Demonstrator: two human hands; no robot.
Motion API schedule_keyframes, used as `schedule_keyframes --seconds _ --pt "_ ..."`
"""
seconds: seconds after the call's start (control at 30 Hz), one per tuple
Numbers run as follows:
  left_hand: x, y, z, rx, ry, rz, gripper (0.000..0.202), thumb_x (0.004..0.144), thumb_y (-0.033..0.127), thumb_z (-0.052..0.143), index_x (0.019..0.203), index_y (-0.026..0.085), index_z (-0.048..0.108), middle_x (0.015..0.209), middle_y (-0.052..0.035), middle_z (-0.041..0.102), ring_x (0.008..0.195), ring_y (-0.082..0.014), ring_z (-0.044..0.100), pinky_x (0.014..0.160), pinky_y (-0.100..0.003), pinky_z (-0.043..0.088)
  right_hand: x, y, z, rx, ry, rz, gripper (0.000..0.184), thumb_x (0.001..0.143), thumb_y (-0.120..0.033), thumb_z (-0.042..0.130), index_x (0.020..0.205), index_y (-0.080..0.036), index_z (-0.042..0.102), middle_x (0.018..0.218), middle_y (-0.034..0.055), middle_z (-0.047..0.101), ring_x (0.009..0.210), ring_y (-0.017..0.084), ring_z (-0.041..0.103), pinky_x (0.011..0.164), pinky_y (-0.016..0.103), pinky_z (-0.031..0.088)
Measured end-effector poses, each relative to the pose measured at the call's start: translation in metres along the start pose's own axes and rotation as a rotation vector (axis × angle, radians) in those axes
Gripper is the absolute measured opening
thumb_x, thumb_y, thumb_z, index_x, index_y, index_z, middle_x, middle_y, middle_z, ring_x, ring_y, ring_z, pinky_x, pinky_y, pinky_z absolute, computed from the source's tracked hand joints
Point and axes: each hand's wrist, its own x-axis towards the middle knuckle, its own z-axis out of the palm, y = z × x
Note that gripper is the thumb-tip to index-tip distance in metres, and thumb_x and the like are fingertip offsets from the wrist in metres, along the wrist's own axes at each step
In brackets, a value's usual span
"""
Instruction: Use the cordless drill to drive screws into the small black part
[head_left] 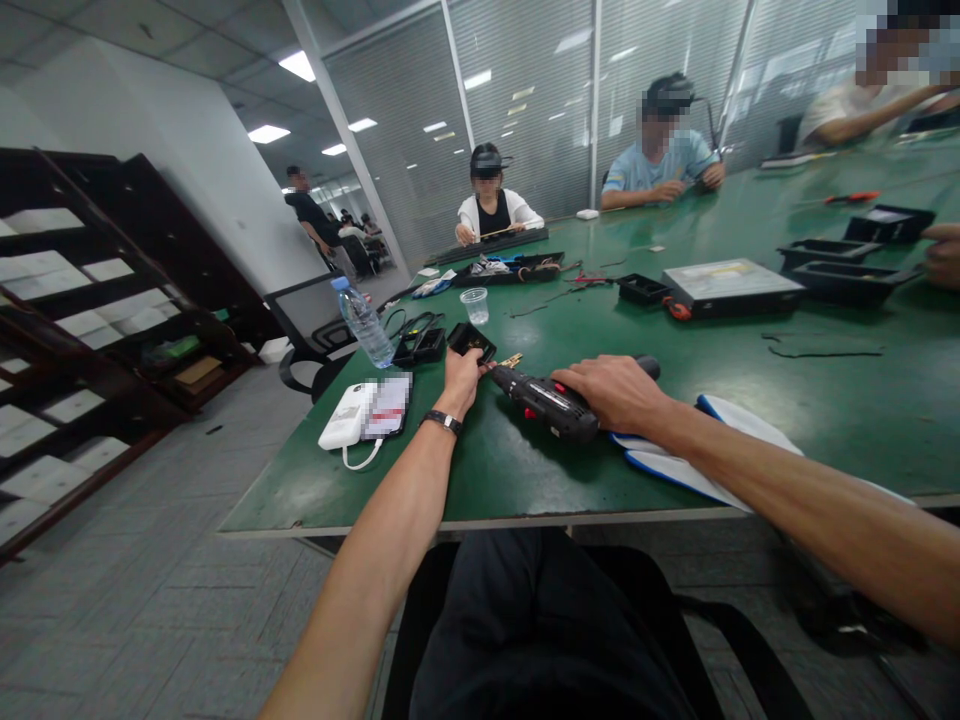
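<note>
My right hand (622, 395) is wrapped around the black body of a cordless screwdriver (551, 405) with red buttons. It lies sideways above the green table, its nose pointing left. My left hand (466, 378) is closed at the near edge of a small black box (471, 342), its thumb beside the screwdriver's tip. Whatever is between the tip and the fingers is too small to make out. Just beyond the tip lie several small brass-coloured pieces (512, 360). Under my right forearm rests a white glove with blue edging (675, 465).
Left of my hands are a water bottle (364, 325), a black case (420, 345), a white power bank (349, 415) cabled to a phone (388, 405), and a plastic cup (475, 305). Black trays (847, 283) and a flat silver box (731, 285) stand rightward. Several people sit around the table.
</note>
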Motion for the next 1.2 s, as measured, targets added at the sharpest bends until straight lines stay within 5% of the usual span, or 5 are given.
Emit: schedule_keyframes --seconds 1.2 --pt "-0.0012 0.0003 -0.0006 0.021 -0.05 0.028 0.039 0.069 0.007 0.061 0.105 0.02 0.052 0.095 -0.0043 0.063 0.078 -0.0163 0.064 0.064 -0.032 0.059 0.0006 0.0002 0.0017 -0.027 0.005 0.001 0.043 0.082 -0.028 0.056 0.124 -0.023 0.058 0.098 0.0081 0.072 0.088 0.026 0.065 0.07 0.033 0.035"
